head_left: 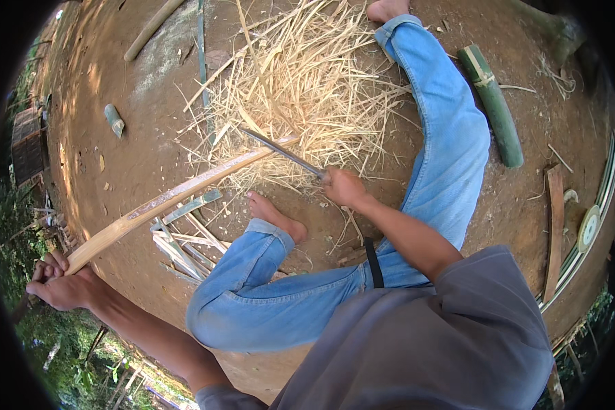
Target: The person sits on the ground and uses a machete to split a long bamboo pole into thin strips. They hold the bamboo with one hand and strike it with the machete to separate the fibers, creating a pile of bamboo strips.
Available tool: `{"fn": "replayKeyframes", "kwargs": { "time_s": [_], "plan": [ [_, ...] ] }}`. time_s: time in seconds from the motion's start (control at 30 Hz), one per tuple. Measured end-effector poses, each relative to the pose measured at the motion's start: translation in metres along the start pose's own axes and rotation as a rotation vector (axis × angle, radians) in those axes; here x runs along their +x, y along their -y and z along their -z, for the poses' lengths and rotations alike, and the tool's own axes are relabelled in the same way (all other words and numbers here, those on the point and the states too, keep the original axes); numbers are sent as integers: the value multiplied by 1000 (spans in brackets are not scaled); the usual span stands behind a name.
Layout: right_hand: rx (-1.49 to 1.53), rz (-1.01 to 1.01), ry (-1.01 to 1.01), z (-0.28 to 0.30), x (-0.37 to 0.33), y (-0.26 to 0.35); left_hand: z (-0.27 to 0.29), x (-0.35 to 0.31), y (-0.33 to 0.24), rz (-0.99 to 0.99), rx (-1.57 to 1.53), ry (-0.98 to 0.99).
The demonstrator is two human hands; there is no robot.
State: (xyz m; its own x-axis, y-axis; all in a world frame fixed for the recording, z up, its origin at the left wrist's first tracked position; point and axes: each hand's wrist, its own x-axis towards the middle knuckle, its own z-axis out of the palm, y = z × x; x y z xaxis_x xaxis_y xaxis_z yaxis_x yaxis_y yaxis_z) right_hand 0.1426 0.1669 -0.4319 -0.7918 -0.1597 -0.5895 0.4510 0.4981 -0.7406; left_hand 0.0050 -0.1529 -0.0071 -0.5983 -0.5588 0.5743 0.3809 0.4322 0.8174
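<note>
A long, pale slat of split bamboo [171, 197] slants across the view from lower left to the middle. My left hand [58, 281] is closed around its near end, out at the far left. In my right hand [346, 188] is a long, narrow-bladed knife [283, 151], its handle mostly hidden by my fingers. The blade crosses the slat close to its far end; whether the edge bites into the wood I cannot tell. Under and beyond that end lies a heap of thin, curled bamboo shavings [321, 82].
My bare foot [277, 217] is beside several split strips [184, 249]. A thick green bamboo length [495, 113] lies right, with a brown board [553, 232], a round whitish disc [589, 229] and long thin strips beyond. A short bamboo piece [114, 120] and a pole [150, 31] lie left.
</note>
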Motion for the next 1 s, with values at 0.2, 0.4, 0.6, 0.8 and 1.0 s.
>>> {"fn": "replayKeyframes", "kwargs": {
  "time_s": [0.2,0.4,0.6,0.8,1.0],
  "plan": [
    [5,-215,55,25,19,-33,78,16,22,169,-36,-76],
    [-109,40,119,12,-27,50,111,-8,33,111,115,-339],
    [-133,309,112,-15,-34,61,138,-30,26,127,-44,-281],
    [-134,176,75,-20,-28,52,161,-47,46,143,43,-441],
    [-105,139,-17,-16,20,33,148,-44,39,122,11,-379]
  ]
}}
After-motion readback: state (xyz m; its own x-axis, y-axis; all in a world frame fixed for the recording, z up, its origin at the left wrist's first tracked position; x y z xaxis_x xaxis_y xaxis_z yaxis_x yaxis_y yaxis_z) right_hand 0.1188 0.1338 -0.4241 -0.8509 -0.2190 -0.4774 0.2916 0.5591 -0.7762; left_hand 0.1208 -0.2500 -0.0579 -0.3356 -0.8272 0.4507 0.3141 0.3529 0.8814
